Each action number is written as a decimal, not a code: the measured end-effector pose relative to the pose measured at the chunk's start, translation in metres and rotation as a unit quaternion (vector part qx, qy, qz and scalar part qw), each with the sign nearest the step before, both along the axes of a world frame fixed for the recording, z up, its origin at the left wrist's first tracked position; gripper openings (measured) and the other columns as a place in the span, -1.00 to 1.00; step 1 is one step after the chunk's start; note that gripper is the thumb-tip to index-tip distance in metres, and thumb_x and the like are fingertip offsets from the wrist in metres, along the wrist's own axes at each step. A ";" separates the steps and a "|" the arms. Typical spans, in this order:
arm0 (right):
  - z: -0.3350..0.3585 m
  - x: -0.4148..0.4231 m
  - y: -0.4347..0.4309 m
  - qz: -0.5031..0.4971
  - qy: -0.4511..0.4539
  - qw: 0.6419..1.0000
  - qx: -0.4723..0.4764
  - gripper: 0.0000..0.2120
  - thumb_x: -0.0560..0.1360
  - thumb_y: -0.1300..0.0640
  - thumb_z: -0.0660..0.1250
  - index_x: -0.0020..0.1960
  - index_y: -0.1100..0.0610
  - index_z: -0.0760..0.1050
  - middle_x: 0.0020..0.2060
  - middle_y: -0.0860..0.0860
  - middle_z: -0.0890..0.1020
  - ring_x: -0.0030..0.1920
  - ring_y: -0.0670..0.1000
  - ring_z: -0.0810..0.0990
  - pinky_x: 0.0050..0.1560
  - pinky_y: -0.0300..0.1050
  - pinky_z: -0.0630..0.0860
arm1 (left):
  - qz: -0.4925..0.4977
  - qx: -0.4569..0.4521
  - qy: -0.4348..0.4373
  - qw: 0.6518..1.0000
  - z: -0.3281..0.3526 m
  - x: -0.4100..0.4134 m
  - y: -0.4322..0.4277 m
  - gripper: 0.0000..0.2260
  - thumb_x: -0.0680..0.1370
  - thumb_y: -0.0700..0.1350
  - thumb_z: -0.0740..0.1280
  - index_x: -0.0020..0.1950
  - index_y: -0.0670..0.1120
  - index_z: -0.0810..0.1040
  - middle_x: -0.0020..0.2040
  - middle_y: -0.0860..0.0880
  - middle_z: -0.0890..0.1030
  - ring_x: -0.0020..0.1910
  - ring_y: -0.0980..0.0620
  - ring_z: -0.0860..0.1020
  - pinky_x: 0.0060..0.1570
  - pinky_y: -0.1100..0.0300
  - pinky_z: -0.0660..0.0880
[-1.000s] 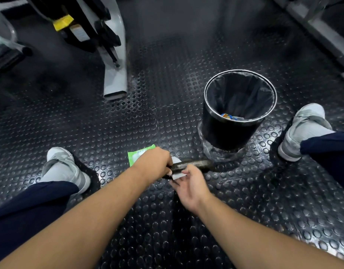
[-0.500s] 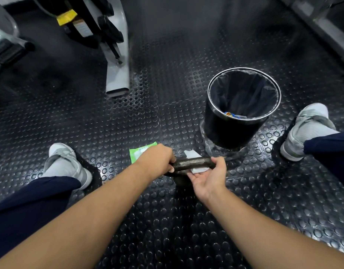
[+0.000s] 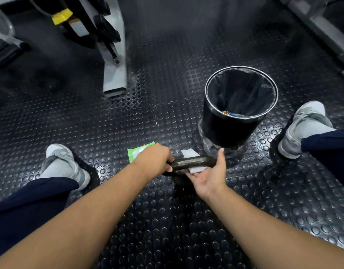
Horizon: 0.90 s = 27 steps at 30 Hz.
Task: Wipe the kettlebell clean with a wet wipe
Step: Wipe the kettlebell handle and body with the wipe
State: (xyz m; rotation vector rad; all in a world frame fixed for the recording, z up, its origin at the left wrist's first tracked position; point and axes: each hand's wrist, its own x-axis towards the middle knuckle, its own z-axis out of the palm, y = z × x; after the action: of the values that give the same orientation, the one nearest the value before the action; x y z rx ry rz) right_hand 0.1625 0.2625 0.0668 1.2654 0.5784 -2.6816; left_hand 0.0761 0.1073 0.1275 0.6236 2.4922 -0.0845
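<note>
The dark kettlebell handle [image 3: 192, 161] lies level in front of me, low over the studded floor; the bell's body is hidden below my hands. My left hand [image 3: 153, 159] is closed around the handle's left end. A white wet wipe [image 3: 196, 169] is draped over the handle's middle. Palm up beneath the right part of the handle is my right hand [image 3: 210, 176], fingers cupping the wipe against the metal and thumb raised beside the handle's right end. A green wet wipe packet [image 3: 136, 152] rests on the floor, partly hidden behind my left hand.
A black waste bin [image 3: 231, 131] with a dark liner stands just beyond my right hand, a little litter inside. My grey shoes [image 3: 60, 164] [image 3: 303, 129] flank the spot. A grey machine leg [image 3: 114, 78] stands at the back left, and a metal frame [image 3: 322, 30] runs along the back right.
My right hand has turned palm up under the handle and slid right with the wipe, which now shows on both sides of the handle. My left hand keeps its grip.
</note>
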 end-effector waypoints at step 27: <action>0.017 0.005 -0.061 0.143 0.012 0.985 0.095 -0.19 0.45 -0.55 0.05 0.38 0.02 0.51 0.11 -0.04 0.72 0.21 -0.08 0.65 0.47 -0.05 0.32 | -0.004 0.002 0.015 1.000 0.003 0.002 0.001 -0.76 0.52 0.00 0.50 0.17 0.01 0.72 0.03 -0.05 0.74 0.06 -0.09 0.66 0.05 0.05 0.59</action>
State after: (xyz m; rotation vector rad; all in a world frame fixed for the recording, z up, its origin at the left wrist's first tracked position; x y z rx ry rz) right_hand 0.1673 0.2017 0.0836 1.0940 0.9587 -2.4538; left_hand 0.0778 0.1086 0.1309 0.6386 2.5191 -0.0927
